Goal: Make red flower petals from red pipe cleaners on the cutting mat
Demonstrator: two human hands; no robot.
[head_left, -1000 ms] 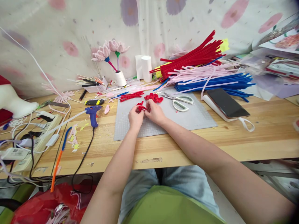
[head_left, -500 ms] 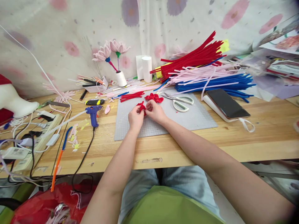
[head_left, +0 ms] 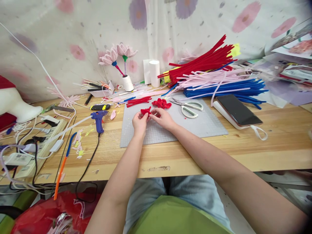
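Between my two hands is a small red fuzzy piece (head_left: 145,111), shaped from pipe cleaner, above the grey cutting mat (head_left: 168,131). My left hand (head_left: 139,123) pinches it from the left, thumb on top. From the right, my right hand (head_left: 161,117) has its thumb and fingers closed on the same piece; part of it is hidden by the fingers. Just beyond my right hand lies a bunch of red pipe-cleaner loops (head_left: 162,103). Short red pipe cleaners (head_left: 138,101) rest at the mat's back edge. Scissors (head_left: 188,107) with pale handles lie to the right, blades slightly apart.
A purple glue gun (head_left: 98,119) with its cord stands left of the mat, near a utility knife (head_left: 100,107). Bundles of red (head_left: 202,61), pink and blue (head_left: 224,87) pipe cleaners lie behind. A phone (head_left: 239,109) is at right; pink flowers (head_left: 117,57) stand behind.
The red piece has turned in my fingers and now shows a flatter, pointed outline. Both hands have shifted their grip slightly. The whole view has moved a little.
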